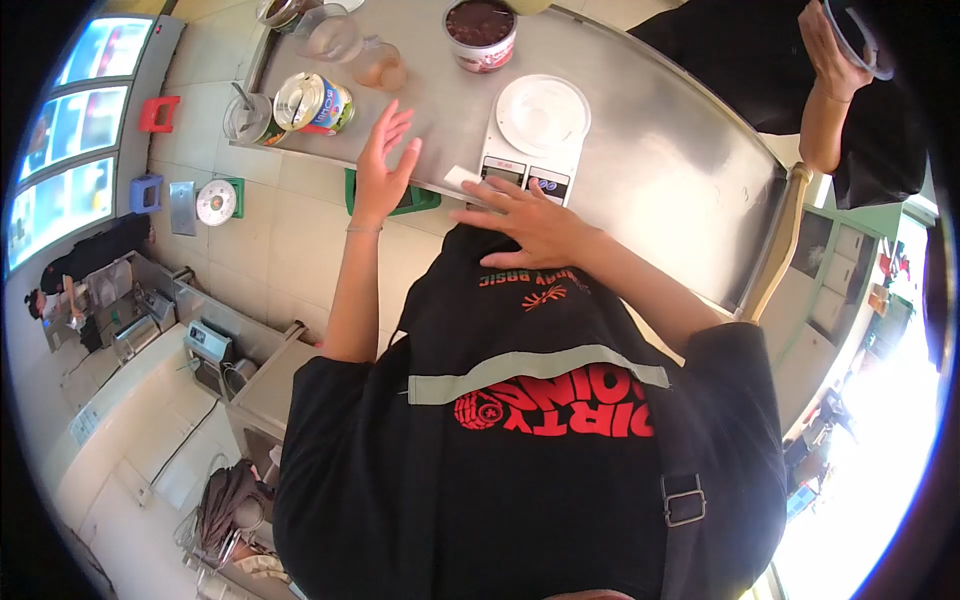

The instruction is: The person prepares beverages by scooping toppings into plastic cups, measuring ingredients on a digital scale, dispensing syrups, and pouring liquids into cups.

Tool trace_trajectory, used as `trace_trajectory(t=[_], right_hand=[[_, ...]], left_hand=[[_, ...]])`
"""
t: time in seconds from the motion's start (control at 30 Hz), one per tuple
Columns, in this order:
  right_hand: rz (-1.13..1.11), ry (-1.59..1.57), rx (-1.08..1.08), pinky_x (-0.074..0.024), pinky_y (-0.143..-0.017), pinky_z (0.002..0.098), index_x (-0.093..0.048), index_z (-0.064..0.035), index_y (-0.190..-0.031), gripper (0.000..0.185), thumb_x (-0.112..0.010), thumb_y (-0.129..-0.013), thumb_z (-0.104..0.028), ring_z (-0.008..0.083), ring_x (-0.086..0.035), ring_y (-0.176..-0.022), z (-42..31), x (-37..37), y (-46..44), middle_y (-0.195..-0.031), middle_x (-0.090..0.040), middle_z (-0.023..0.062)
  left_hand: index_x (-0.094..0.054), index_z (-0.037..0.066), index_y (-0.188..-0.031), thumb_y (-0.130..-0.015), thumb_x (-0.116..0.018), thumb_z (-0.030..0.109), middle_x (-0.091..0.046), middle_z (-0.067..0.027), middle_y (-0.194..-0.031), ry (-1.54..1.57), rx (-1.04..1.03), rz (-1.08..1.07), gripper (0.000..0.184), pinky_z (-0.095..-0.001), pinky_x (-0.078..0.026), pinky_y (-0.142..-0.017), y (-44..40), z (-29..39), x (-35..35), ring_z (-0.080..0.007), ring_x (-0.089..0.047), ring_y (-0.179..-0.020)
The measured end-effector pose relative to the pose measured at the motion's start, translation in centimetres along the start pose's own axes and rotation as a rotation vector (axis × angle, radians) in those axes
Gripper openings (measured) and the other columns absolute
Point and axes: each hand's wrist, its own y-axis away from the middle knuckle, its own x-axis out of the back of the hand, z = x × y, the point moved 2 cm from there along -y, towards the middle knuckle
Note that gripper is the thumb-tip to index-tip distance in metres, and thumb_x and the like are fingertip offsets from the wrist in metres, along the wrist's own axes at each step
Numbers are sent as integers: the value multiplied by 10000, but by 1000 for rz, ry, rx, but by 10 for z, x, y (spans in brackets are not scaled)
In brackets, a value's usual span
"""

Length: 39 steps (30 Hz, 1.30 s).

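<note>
- The steel table (655,150) is spanning the area in front of the person, holding the items below.
- The white scale (578,140) is sitting by its near edge, carrying a round white dish (543,114).
- The right hand (535,222) is spreading its fingers, empty, over the scale's control end; contact is unclear.
- The left hand (384,172) is opening upward, empty, between can and scale.
- The tub of dark contents (481,36) is standing beyond the scale.
- The labelled can (325,104) is standing left of the left hand.

Apron (480,325): black, pale grey band | shirt (540,480): black, red lettering | scale (541,125): white | stool (158,115): red
</note>
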Motion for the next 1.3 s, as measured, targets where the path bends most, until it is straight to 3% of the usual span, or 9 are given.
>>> trace_trajectory(t=[0.1,0.2,0.27,0.43,0.5,0.6,0.73,1.0,1.3], right_hand=[[269,-123,67,-462,-1126,524,-594,-228,-1448,555,-747,-915,-245,331,-490,-1412,-17,48,4,-1538,-513,103],[679,-258,-172,-519,-1030,409,-739,-92,-1172,331,-742,-845,-40,321,-669,-1173,-26,117,17,-1194,-739,88],[855,118,-444,-424,-1088,464,-732,-97,-1150,271,-749,-890,-170,323,-660,-1134,-17,152,9,-1180,-733,94],[802,589,-406,-337,-1120,467,-761,-138,-1117,268,-783,-883,-269,293,-551,-1268,35,187,-65,-1288,-698,48],[516,682,-450,-65,-1243,679,-676,-162,-1313,477,-712,-919,-428,359,-259,-1524,50,187,-101,-1500,-513,106],[453,928,-374,-98,-1241,666,-768,-132,-1107,307,-712,-925,-372,327,-345,-1485,65,177,-119,-1461,-553,76],[372,903,-372,-106,-1243,662,-777,-123,-1098,316,-711,-918,-374,322,-372,-1465,80,175,-123,-1447,-568,71],[803,468,-102,-368,-1121,512,-805,-83,-888,125,-827,-799,-169,346,-525,-1318,77,207,-100,-1277,-691,66],[921,497,-242,-403,-1086,491,-792,-68,-925,103,-790,-842,-128,357,-524,-1288,91,169,-78,-1312,-671,76]], left_hand=[[-478,46,-1492,-1003,-641,108,-654,-165,-1322,132,106,144,519,-371,-519,-1031,19,-24,12,-255,-658,-1186],[-547,30,-1427,-1043,-584,117,-699,-137,-1216,135,171,144,396,-332,-528,-979,18,-34,12,-208,-680,-1119],[-615,48,-1346,-1039,-585,130,-750,-98,-1078,45,51,135,320,-307,-564,-859,13,-33,6,-164,-720,-968],[-670,139,-1276,-974,-652,170,-769,0,-939,-248,34,223,303,-305,-560,-672,11,-45,-12,-131,-708,-745],[-699,180,-1225,-907,-667,180,-738,32,-835,-477,-124,272,319,-334,-537,-630,12,-39,-18,-173,-668,-652],[-708,200,-1213,-883,-673,178,-725,45,-804,-445,-144,290,332,-336,-529,-620,12,-38,-17,-177,-661,-644],[-702,200,-1226,-874,-674,174,-714,51,-792,-484,-172,298,354,-337,-522,-612,14,-38,-14,-176,-660,-644],[-676,191,-1284,-868,-693,174,-712,87,-824,-477,-147,304,417,-323,-520,-612,14,-42,-15,-154,-644,-644],[-684,199,-1268,-832,-686,165,-706,95,-819,-494,-161,289,438,-319,-518,-612,11,-41,-19,-151,-648,-643]])
